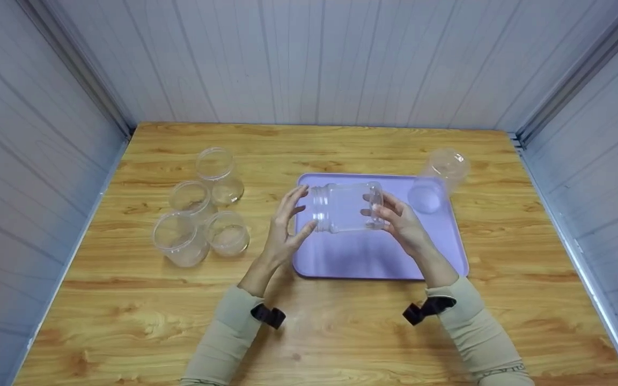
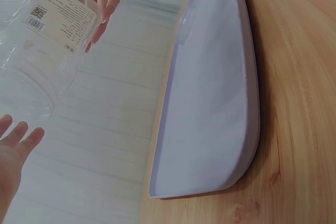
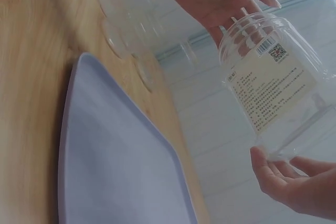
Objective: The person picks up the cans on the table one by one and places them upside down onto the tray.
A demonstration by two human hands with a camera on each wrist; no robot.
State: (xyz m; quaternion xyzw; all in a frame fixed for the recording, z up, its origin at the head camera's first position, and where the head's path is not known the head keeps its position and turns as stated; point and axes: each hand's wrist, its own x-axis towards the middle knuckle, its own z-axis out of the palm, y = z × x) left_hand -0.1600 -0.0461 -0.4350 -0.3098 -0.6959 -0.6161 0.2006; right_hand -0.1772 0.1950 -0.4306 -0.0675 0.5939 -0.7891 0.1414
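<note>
A clear plastic jar [image 1: 349, 206] is held on its side above the purple tray [image 1: 341, 262], its threaded mouth facing left. My right hand [image 1: 408, 225] grips the jar's base end, thumb on the near side and fingers behind. At the mouth, my left hand [image 1: 283, 230] is spread, thumb and fingers apart around the rim. In the left wrist view, its fingertips [image 2: 32, 139] stand a little off the jar. A printed cream label [image 3: 270, 95] with a barcode and QR code shows on the jar's side in the right wrist view.
Several more clear jars [image 1: 180, 238] stand in a group on the wooden table [image 1: 142, 300], left of the tray. Another clear jar [image 1: 443, 169] stands at the tray's back right corner. Pale panel walls [image 1: 309, 64] enclose the table at the back and sides.
</note>
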